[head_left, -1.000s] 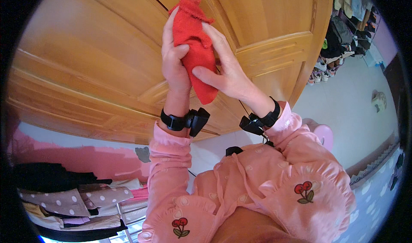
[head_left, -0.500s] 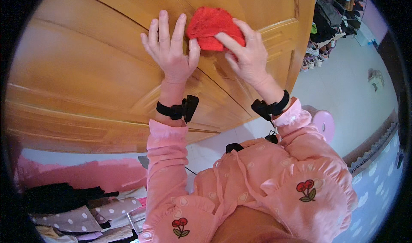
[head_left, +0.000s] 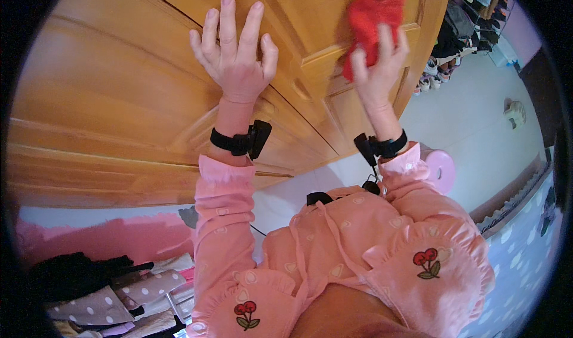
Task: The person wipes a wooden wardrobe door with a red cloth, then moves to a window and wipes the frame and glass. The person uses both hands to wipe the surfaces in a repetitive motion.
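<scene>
Against the orange-brown wooden wardrobe door, my left hand rests with its fingers spread, holding nothing. Farther right, my right hand grips a folded red cloth against a door panel. Its fingers curl over the lower part of the cloth, and motion blurs both slightly. A seam between two doors runs slantwise between my hands. Each wrist wears a black strap with a small black device.
To the right stands a rack with shoes and dark bags. A pink stool is beside my right sleeve, on the pale floor. Folded clothes lie at lower left. A bed with blue patterned covers is at lower right.
My right hand has carried the red cloth rightward and a little up across the door, away from my left hand. My left hand stays spread on the wood, nearly in place.
</scene>
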{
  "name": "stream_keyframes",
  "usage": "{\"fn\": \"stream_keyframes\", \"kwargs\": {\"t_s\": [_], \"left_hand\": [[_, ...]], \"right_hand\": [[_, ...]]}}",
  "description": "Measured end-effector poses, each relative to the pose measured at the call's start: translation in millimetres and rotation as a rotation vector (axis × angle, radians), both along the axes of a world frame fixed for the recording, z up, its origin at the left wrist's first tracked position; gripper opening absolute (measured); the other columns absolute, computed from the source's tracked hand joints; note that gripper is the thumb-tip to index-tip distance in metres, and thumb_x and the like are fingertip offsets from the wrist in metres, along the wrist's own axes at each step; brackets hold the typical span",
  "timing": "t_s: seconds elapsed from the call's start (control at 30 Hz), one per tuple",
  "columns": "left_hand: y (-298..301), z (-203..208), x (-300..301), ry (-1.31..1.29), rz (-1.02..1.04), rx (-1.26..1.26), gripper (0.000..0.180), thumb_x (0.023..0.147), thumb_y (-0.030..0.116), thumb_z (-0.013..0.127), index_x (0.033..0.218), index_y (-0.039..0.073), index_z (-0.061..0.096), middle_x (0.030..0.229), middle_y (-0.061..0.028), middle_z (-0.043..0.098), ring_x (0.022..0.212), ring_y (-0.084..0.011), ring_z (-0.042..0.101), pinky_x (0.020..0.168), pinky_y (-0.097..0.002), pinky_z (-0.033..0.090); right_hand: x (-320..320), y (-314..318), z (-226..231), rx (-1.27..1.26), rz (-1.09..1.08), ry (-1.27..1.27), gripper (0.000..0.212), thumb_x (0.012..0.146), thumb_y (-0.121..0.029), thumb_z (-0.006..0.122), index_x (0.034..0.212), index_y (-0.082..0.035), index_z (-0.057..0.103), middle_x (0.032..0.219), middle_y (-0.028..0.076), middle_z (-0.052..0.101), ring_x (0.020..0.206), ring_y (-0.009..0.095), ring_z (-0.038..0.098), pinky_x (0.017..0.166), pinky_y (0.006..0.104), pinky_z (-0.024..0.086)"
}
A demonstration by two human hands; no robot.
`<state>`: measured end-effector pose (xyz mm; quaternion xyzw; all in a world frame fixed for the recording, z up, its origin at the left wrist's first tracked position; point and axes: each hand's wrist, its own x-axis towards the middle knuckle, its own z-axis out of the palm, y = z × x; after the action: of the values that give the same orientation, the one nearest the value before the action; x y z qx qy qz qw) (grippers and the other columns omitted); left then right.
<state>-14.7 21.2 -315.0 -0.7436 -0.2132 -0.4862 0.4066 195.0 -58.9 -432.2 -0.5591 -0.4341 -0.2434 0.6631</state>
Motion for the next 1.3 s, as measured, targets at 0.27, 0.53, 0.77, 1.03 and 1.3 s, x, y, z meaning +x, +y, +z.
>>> {"fn": "stream_keyframes", "kwargs": {"t_s": [0.27, 0.53, 0.77, 1.03, 1.3], "left_hand": [[0.7, 0.9, -0.2, -0.009, -0.032, -0.022, 0.048, 0.087, 0.031, 0.063, 0.135, 0.029, 0.068, 0.153, -0.008, 0.053, 0.139, -0.0289, 0.044, 0.121, -0.0538, 0.02], [4.7, 1.8, -1.0, 0.01, 0.009, 0.035, 0.05, 0.086, 0.03, 0.065, 0.136, 0.027, 0.066, 0.152, -0.0103, 0.053, 0.133, -0.0334, 0.047, 0.115, -0.0537, 0.029], [4.1, 2.5, -1.8, 0.012, -0.034, 0.006, 0.049, 0.086, 0.029, 0.066, 0.135, 0.026, 0.068, 0.152, -0.0099, 0.054, 0.132, -0.0324, 0.048, 0.114, -0.0523, 0.03], [1.2, 9.1, -0.6, 0.014, -0.064, 0.045, 0.05, 0.087, 0.03, 0.065, 0.137, 0.027, 0.067, 0.153, -0.0074, 0.053, 0.136, -0.0293, 0.045, 0.117, -0.0503, 0.026], [-11.4, 6.8, 2.0, 0.053, 0.003, -0.076, 0.057, 0.087, 0.021, 0.062, 0.144, 0.019, 0.059, 0.159, -0.0149, 0.046, 0.146, -0.0344, 0.038, 0.121, -0.057, 0.022]], "right_hand": [[-50.0, -22.7, -11.1, -0.252, 0.286, -0.308, 0.062, 0.07, -0.016, 0.081, 0.128, -0.031, 0.069, 0.151, 0.018, 0.046, 0.112, 0.036, 0.057, 0.094, 0.0439, 0.051], [4.7, -27.6, -17.1, -0.223, 0.065, -0.177, 0.063, 0.072, -0.022, 0.083, 0.132, -0.023, 0.064, 0.148, 0.02, 0.046, 0.12, 0.04, 0.056, 0.096, 0.0465, 0.052], [-8.8, -24.0, -18.3, -0.181, 0.1, -0.075, 0.064, 0.079, -0.029, 0.083, 0.138, -0.022, 0.059, 0.149, 0.025, 0.041, 0.127, 0.043, 0.05, 0.101, 0.0483, 0.049], [37.8, -21.8, -11.0, -0.142, -0.12, -0.049, 0.057, 0.087, -0.026, 0.077, 0.139, -0.016, 0.055, 0.142, 0.024, 0.047, 0.127, 0.043, 0.053, 0.101, 0.0485, 0.05], [-5.6, -10.2, -17.4, -0.099, 0.0, 0.095, 0.065, 0.087, -0.024, 0.077, 0.144, -0.009, 0.049, 0.143, 0.031, 0.039, 0.131, 0.047, 0.046, 0.109, 0.0489, 0.042]]}}
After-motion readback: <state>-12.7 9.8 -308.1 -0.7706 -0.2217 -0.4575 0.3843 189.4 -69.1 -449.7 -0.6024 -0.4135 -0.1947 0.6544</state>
